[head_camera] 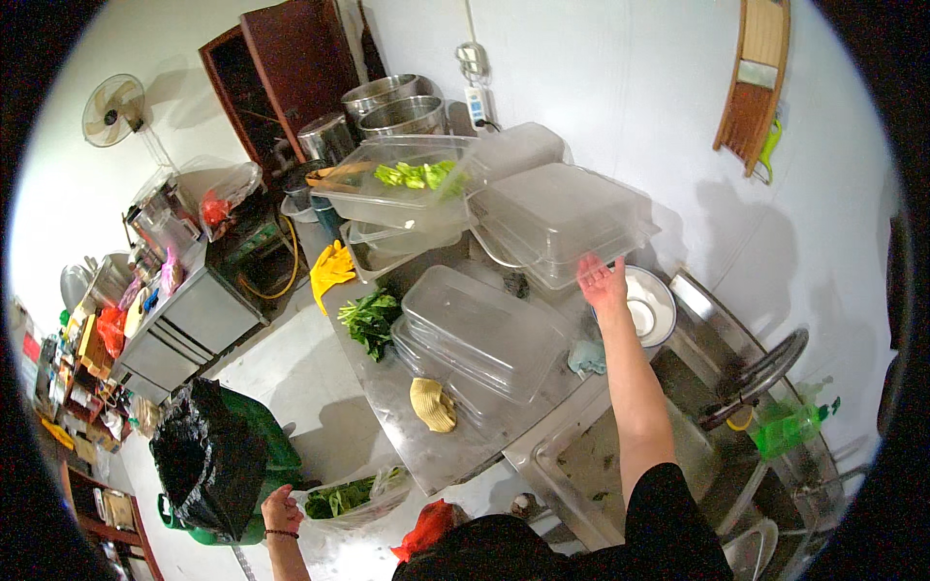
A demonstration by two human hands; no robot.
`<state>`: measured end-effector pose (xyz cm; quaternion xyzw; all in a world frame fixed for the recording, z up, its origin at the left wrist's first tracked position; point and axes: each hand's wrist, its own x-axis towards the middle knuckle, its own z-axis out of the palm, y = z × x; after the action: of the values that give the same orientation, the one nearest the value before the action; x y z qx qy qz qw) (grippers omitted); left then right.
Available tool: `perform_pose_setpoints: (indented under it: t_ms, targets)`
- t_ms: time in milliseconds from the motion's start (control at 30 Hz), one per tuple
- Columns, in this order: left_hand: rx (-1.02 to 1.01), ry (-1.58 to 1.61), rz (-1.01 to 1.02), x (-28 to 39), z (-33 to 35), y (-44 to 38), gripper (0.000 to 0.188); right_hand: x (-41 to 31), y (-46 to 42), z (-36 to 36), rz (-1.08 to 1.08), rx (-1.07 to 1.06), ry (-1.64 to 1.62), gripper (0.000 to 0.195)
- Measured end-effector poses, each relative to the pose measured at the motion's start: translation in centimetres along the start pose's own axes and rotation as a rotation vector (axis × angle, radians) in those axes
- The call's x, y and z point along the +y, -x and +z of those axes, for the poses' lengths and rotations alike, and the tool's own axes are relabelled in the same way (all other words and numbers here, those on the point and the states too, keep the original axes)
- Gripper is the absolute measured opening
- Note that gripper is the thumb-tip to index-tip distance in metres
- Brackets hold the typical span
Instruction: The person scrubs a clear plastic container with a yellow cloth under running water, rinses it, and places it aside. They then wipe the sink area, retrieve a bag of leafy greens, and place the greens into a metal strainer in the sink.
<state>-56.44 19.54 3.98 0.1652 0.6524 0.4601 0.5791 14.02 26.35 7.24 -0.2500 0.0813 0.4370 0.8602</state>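
Note:
My right hand (604, 282) reaches forward with its palm turned up and thumb apart. Its fingertips are at the near rim of an upturned clear plastic food tub (559, 210); whether they grip it I cannot tell. Low on the left is my left hand (282, 510), fingers curled in, with nothing visible in it. Close beside that hand, a plastic bag of leafy greens (349, 497) lies lower down. A stack of upturned clear tubs (479, 327) rests on the metal table (392, 407), between a bunch of dark greens (369, 319) and a pale blue cloth (587, 357).
A yellow knit glove (433, 405) and yellow rubber gloves (333, 270) lie on the table. Behind stands a tub with lettuce (414, 176). A white basin (643, 305) and a metal sink (581, 465) are at right. A bin with a black liner (211, 457) stands left.

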Motion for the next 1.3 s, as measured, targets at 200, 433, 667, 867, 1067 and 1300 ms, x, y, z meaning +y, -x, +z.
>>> perform_pose_setpoints:
  t_ms: [200, 433, 667, 867, 1067, 1300]
  targets:
    - [0.005, -0.028, 0.101, 1.5, 0.4, 2.6, 0.015, -0.9, -3.0, 3.7, -0.116, 0.227, -0.087, 0.053]
    - [0.04, -0.008, 0.069, 1.9, 0.6, 2.1, 0.014, -3.2, -2.4, 3.8, -0.22, 0.026, 0.044, 0.051]
    - [-0.015, 0.052, 0.04, 1.2, -0.7, 1.1, 0.014, -6.4, 9.4, -0.4, -0.246, -0.285, 0.051, 0.04]
    - [0.046, -0.024, 0.001, -0.2, -2.4, -1.7, 0.012, -2.5, 18.9, -3.2, -0.248, -0.157, 0.247, 0.022]
    - [-0.235, -0.106, -0.044, 1.4, 0.3, -2.0, 0.029, 3.4, 21.0, -9.6, 0.117, -0.475, 0.305, 0.024]
    - [-0.708, 0.313, -0.092, 4.6, 6.0, 2.0, 0.07, 17.1, 24.4, -4.4, 0.768, -0.686, 0.45, 0.044]
